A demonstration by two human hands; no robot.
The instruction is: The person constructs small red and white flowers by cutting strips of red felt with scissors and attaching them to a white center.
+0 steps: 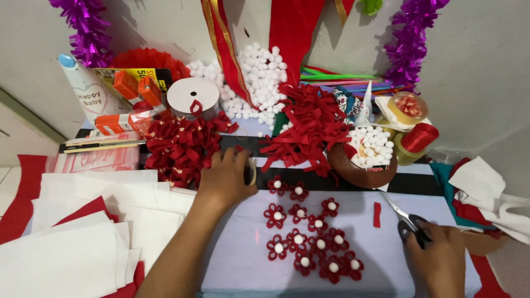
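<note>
- So, using the cluster of red ribbon flowers (309, 232) on the lavender sheet (243, 254) as the anchor: each little flower has looped red petals and a white pompom in the middle, and they sit bunched close together, some touching.
- Left hand (225, 179) is up and to the left of the flowers, palm down, fingers curled over a small roll of clear tape (251, 171). Only the roll's edge peeks out by the fingertips, so it's a closed grip on the tape as far as I can see.
- Right hand (439, 256) is off to the right of the flowers, wrapped around the dark handles of a pair of scissors (406, 218). Blades point up and left, toward a lone red ribbon strip (377, 214) lying just right of the flowers; whether the blades are parted I can't tell.
- Beyond the flowers, past the left hand, there's a heap of folded red ribbon loops (179, 146), with a white ribbon spool (193, 95) behind it.
- Straight behind the flowers is a second pile of cut red ribbon strips (309, 129), and farther back a mound of white pompoms (259, 80).
- Back and right of the flowers sits a brown bowl (356, 171) with more white pompoms in it, with a red ribbon roll (419, 137) just beside it.
- Far left of the flowers: stacked white and red felt sheets (77, 243).
</note>
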